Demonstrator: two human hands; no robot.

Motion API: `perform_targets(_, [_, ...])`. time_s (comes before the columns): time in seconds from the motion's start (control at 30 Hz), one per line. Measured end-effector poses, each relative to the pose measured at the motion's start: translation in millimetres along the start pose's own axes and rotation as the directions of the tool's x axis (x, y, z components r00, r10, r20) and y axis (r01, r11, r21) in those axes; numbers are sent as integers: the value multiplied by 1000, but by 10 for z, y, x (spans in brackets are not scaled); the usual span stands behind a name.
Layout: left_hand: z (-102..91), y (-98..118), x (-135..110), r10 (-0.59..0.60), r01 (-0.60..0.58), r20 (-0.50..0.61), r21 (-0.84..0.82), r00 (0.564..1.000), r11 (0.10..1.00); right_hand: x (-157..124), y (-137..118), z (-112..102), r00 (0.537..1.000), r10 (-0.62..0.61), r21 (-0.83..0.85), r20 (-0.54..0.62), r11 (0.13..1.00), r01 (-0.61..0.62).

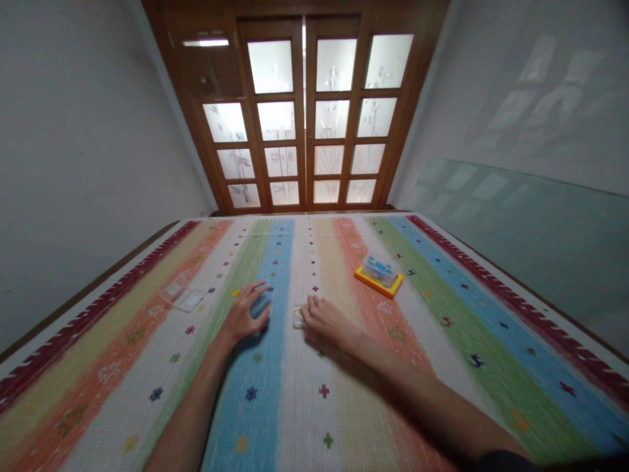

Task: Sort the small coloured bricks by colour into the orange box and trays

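Note:
My left hand (247, 314) lies on the striped cloth (147, 367) with its fingers stretched out and slightly curved, holding nothing I can see. My right hand (322, 320) rests just to its right, fingers curled over a small pale clear object (297, 317) that lies on the cloth. What that small object is I cannot make out. The two hands are a short gap apart near the middle of the cloth.
An orange tray (377, 282) with a clear box of blue pieces (379, 268) sits to the right beyond my right hand. An open clear plastic case (183, 295) lies to the left. Wooden glazed doors (304, 118) stand at the far end, walls on both sides.

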State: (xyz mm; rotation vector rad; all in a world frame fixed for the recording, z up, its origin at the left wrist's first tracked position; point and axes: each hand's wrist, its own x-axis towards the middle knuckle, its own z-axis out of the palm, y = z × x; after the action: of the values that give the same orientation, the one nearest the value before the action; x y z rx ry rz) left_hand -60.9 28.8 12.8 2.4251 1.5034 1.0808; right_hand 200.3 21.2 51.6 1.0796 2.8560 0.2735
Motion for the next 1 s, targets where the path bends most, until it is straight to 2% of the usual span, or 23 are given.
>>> perform_targets(0.1, [229, 292, -31, 53, -27, 159, -162, 986, 986, 9, -87, 60, 998, 29, -62, -52, 998, -32])
perform_targets(0.17, [399, 415, -42, 78, -29, 227, -214, 971, 976, 13, -120, 103, 995, 53, -83, -87, 995, -61])
perform_targets(0.3, [607, 452, -29, 48, 2, 185, -258, 982, 966, 27, -162, 175, 993, 85, -82, -88, 992, -92])
perform_targets(0.43, [639, 405, -12, 32, 14, 151, -298, 988, 955, 48, -220, 207, 991, 112, -84, -74, 989, -118])
perform_targets(0.6, [624, 441, 8, -12, 69, 170, -330, 985, 941, 69, -303, 195, 984, 159, -115, -84, 979, -168])
perform_targets(0.8, [632, 490, 21, 0, 52, 146, -353, 989, 934, 97, -376, 217, 980, 184, -87, -82, 978, -191])
perform_targets(0.93, [640, 488, 22, -66, 125, 157, -405, 985, 906, 41, -213, 80, 989, 128, -45, -68, 990, -132])
perform_targets(1.0, [614, 498, 28, -113, 184, 178, -458, 977, 870, -3, -31, -43, 997, 66, 53, -31, 997, -64])
